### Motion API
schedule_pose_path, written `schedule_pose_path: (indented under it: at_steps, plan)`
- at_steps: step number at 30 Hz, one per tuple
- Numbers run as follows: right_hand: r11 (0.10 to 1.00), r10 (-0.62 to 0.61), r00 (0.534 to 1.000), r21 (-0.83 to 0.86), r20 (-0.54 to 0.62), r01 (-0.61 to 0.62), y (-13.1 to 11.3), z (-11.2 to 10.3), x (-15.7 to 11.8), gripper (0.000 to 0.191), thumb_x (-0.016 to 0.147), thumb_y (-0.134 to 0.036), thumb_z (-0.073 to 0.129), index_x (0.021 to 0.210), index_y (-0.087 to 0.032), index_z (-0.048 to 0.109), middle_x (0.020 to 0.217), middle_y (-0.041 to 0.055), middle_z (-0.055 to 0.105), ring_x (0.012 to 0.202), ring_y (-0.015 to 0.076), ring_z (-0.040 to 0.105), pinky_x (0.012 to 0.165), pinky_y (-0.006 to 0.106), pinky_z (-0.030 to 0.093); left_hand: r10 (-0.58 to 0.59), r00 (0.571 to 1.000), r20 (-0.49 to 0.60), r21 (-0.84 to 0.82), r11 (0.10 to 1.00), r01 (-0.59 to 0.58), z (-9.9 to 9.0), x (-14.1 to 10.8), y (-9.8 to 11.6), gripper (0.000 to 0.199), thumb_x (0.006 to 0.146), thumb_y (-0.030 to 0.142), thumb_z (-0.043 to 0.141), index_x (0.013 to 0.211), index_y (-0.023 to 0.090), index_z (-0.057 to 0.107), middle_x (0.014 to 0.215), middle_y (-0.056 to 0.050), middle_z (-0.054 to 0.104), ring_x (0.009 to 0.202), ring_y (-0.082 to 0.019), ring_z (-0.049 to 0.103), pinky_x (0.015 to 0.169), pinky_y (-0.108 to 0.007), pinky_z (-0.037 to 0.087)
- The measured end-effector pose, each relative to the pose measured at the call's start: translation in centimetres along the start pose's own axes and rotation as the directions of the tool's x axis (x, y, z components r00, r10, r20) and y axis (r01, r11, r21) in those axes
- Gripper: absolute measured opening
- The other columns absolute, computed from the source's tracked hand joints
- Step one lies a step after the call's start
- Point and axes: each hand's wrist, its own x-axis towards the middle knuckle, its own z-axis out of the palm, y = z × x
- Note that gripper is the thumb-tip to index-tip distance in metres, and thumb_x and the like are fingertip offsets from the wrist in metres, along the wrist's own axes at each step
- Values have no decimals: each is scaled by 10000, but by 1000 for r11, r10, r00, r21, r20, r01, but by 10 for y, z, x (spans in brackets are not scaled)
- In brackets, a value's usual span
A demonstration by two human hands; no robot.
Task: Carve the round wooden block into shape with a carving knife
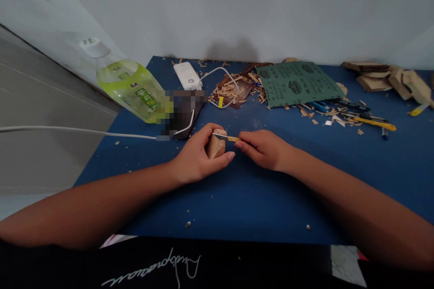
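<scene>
Near the middle of the blue table, my left hand (196, 156) grips a small rounded wood block (215, 148) with visible grain, thumb along its near side and fingers behind it. My right hand (262, 149) is closed around the yellowish handle of a small carving knife (232, 138). The knife's blade points left and lies over the block's upper face, seemingly touching it. Part of the block is covered by my left fingers, and most of the handle is inside my right fist.
Behind my hands lie wood shavings (225, 92), green sandpaper (298, 83) and a white power bank (187, 76) with a cable. A bottle of yellow-green liquid (130, 88) stands at the left. Wood pieces (389, 79) and a yellow cutter (376, 123) lie at the right.
</scene>
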Motion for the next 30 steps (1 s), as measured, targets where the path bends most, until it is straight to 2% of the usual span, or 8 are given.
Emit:
schedule_pose_path:
  at_steps: [9, 14, 18, 20, 23, 25, 27, 30]
  plan:
    - [941, -9, 990, 335, 140, -39, -1, -5, -1, 521, 1090, -614, 446, 761, -212, 488, 662, -64, 426, 614, 107, 359, 591, 275, 272, 77, 996, 40, -27, 997, -76, -1, -2, -1, 539, 821, 460, 827, 1200, 214, 533, 953, 1, 590, 781, -160, 560, 696, -303, 480]
    - [917, 47, 992, 388, 119, -90, -9, 0, 1, 537, 1074, -642, 431, 758, -212, 488, 674, -60, 387, 634, 111, 356, 597, 278, 286, 3, 1000, 9, -124, 992, -2, 3, -4, -1, 568, 821, 446, 845, 1210, 223, 497, 842, 47, 519, 666, -124, 484, 618, -276, 436]
    - [913, 78, 995, 397, 63, -96, -12, 6, 2, 521, 1068, -631, 443, 770, -210, 515, 678, -54, 409, 644, 119, 376, 606, 281, 302, -33, 998, -55, -149, 989, 25, 6, -5, 0, 601, 795, 433, 876, 1212, 229, 493, 862, 40, 527, 665, -115, 479, 609, -269, 435]
    - [918, 132, 991, 380, -22, -114, -8, 6, 5, 512, 1066, -622, 443, 761, -214, 503, 682, -49, 416, 651, 124, 383, 617, 286, 309, -36, 997, -68, -170, 985, 24, 5, -6, 1, 599, 800, 422, 875, 1215, 234, 486, 838, 45, 524, 656, -116, 481, 592, -265, 434]
    - [928, 229, 954, 340, -194, -154, 0, 4, 8, 503, 1065, -610, 440, 744, -223, 466, 692, -44, 414, 671, 132, 394, 639, 296, 314, -12, 999, -47, -233, 973, 1, 3, -10, 2, 589, 816, 405, 866, 1225, 247, 473, 824, 48, 520, 653, -122, 493, 584, -265, 445]
    - [930, 232, 943, 340, -238, -142, 2, 2, 8, 507, 1066, -614, 443, 741, -225, 451, 702, -43, 408, 682, 133, 394, 647, 295, 316, -7, 1000, -22, -239, 971, 2, 2, -11, 3, 585, 824, 404, 860, 1233, 248, 472, 813, 50, 522, 653, -125, 490, 582, -266, 445]
    - [921, 192, 962, 375, -195, -108, 1, 1, 6, 516, 1072, -625, 440, 749, -224, 452, 708, -46, 400, 678, 128, 381, 638, 289, 311, -7, 1000, 6, -211, 978, 8, 1, -10, 3, 574, 830, 408, 854, 1231, 240, 480, 784, 57, 512, 644, -126, 475, 574, -265, 430]
    - [896, 88, 996, 438, -21, -70, -5, 1, 1, 531, 1076, -643, 445, 760, -218, 469, 696, -57, 381, 646, 115, 342, 600, 280, 284, 16, 999, 37, -194, 981, -9, 0, -7, 3, 547, 835, 407, 843, 1214, 231, 491, 785, 57, 505, 654, -126, 470, 591, -269, 424]
